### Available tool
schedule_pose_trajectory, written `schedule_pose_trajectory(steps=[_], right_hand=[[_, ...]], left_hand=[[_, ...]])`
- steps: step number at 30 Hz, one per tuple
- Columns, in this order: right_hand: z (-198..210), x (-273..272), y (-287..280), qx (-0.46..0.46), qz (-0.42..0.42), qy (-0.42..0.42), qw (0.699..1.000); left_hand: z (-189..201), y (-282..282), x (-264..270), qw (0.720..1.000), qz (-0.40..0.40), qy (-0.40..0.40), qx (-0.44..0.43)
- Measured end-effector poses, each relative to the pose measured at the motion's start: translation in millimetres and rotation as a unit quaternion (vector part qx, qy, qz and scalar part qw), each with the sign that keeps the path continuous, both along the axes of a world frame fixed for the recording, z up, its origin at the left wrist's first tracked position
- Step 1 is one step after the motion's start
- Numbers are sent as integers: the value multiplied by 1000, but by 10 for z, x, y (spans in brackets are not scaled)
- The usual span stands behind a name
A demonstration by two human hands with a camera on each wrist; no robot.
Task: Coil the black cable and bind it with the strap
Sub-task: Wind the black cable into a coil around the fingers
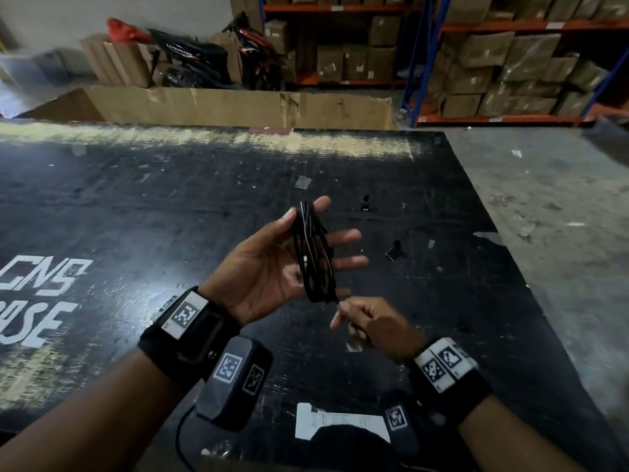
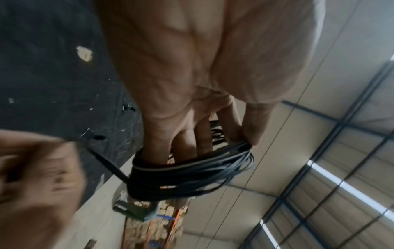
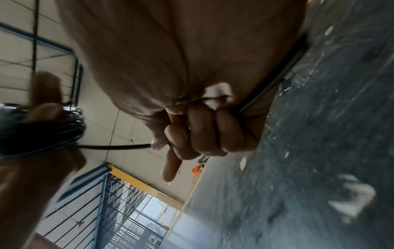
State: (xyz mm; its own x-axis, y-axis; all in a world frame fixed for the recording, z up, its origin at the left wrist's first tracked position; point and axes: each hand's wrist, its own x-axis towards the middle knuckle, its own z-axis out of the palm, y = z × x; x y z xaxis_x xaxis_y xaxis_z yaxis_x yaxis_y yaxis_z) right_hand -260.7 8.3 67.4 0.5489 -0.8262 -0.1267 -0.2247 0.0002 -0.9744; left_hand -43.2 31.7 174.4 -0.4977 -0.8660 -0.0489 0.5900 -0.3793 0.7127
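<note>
While the left hand (image 1: pixel 272 264) spreads its fingers as a former inside the thin black cable coil (image 1: pixel 315 257), held above the middle of the scuffed black worktop (image 1: pixel 136 206), the right hand (image 1: pixel 374 325) pinches the cable's loose tail (image 3: pixel 119 147), probably to keep the turns taut.

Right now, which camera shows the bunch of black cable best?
The left wrist view: the black cable fills the middle, its loops wound around the left hand fingers. The head view shows the same coil, smaller, across the open palm. The right wrist view shows it dark at the edge, one strand running to the right hand.
</note>
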Motion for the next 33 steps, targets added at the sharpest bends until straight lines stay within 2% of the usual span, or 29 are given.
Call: schedule_pose_trajectory(steps=[3,6,9,14,19,22,24,29,33], right_hand=[[104,-61,-253,-47,0,35,998],[332,-84,-465,-132,-7,92,987],[688,-42,-536,-201,8,164,966],[1040,89,-356,-252,34,267,930],[1021,200,-82,-237,-20,209,948],[858,245,-6,-163,-53,137,976],[734,257,52,-114,-69,91,987],[505,265,178,-96,-110,54,988],[381,264,248,-48,-132,37,989]], left_hand=[[-82,121,-31,997,-68,-39,3],[-236,247,-95,984,-96,-147,6],[-398,316,-158,966,-59,-250,12],[-543,286,-235,959,46,-276,43],[-613,250,-288,942,148,-301,4],[-611,220,-290,945,178,-273,7],[-614,187,-277,953,190,-237,20],[-555,172,-305,973,169,-145,57],[-548,182,-352,967,189,-169,9]])
